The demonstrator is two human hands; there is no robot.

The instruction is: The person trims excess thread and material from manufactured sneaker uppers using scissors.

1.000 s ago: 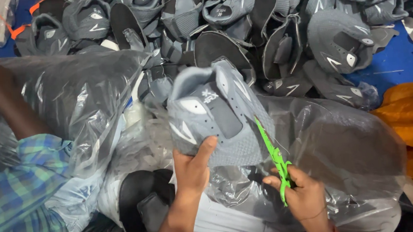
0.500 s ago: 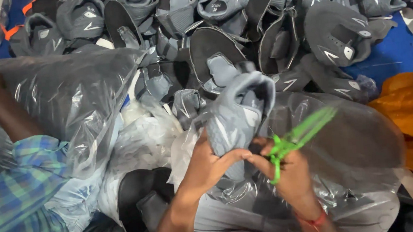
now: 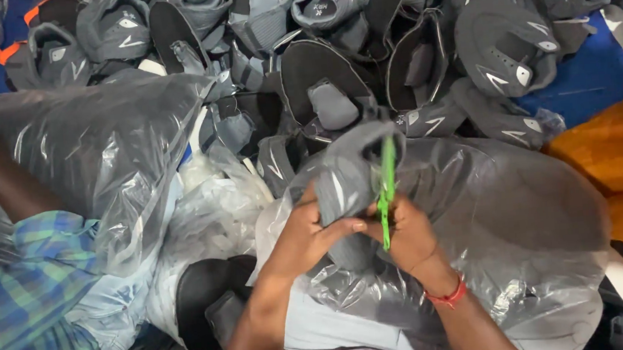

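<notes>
My left hand (image 3: 310, 233) grips a grey shoe upper (image 3: 346, 174), folded and held up over my lap. My right hand (image 3: 408, 238) holds a small green cutting tool (image 3: 386, 186) whose blades point up against the upper's edge. Both hands touch each other around the upper. A red band circles my right wrist. Beneath my hands lies a clear plastic bag (image 3: 519, 212) stuffed with dark grey uppers.
A large heap of grey shoe uppers (image 3: 331, 42) fills the far side on a blue sheet (image 3: 590, 79). Another filled clear bag (image 3: 98, 153) lies at left. A person's arm in a blue-green checked sleeve (image 3: 23, 290) is at lower left. Orange cloth (image 3: 610, 154) lies at right.
The upper was flat and spread out; my left hand has folded it and turned it upright. My right hand brought the green tool from the right side up against the upper.
</notes>
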